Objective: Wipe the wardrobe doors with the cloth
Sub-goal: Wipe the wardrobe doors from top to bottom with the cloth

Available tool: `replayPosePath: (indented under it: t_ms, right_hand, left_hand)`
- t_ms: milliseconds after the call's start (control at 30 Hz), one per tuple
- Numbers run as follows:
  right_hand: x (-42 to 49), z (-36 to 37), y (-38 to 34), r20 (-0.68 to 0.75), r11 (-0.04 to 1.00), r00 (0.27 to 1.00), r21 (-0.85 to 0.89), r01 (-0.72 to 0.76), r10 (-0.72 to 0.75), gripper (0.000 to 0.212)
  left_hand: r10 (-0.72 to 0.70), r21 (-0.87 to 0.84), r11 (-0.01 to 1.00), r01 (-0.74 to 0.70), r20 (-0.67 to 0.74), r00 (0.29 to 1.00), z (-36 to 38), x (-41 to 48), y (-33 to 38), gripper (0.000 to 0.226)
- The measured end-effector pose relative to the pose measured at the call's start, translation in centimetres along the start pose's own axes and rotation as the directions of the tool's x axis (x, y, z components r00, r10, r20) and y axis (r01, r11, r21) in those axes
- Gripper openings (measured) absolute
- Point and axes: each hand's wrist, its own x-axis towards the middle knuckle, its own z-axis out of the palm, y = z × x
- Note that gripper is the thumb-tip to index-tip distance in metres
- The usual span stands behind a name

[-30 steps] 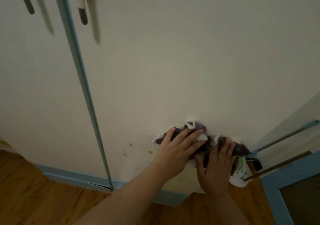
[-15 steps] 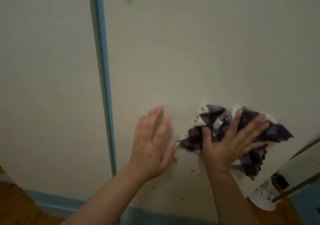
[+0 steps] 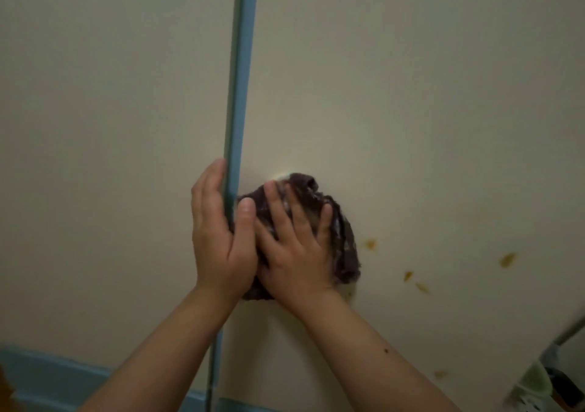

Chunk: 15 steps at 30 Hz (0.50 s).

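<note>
Door (image 3: 110,126) at left: no cloth on it, not yet wiped, I judge. Strip (image 3: 240,79) next. Left hand (image 3: 221,240) now lies along it, fingers (image 3: 209,190) straight, thumb on the cloth's (image 3: 345,247) edge; half a second back it was flat on the right door (image 3: 411,95), clear of the cloth. Cloth has travelled left and sits bunched just beside the strip. Right hand (image 3: 294,253) flat over it, fingers spread wide, pressing rather than gripping. Stains (image 3: 506,259) further right are uncovered; I reckon a return pass is needed.

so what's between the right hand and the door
The cloth: the right hand presses it against the door, in the head view.
</note>
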Motion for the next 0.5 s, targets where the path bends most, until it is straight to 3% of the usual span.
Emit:
replayPosePath:
  t_ms: [133,333,500]
  right_hand:
    - [-1.1,0.4,-0.3,-0.025,0.999,1.0,0.035,0.013,-0.012,0.043]
    - [-0.9,-0.4,0.7,-0.032,0.997,0.999,0.06,0.038,-0.037,0.043]
    - [-1.9,-1.7,4.3,-0.079,0.999,0.997,-0.045,-0.006,0.002,0.048]
  left_hand:
    - [0.043,0.073,0.996,-0.048,0.063,0.997,0.2,-2.1,-0.7,0.062]
    - [-0.208,-0.037,0.977,0.21,0.065,0.976,-0.3,-2.2,-0.3,0.062]
    - [-0.255,-0.056,0.965,0.258,0.051,0.966,-0.5,-1.2,0.0,0.052]
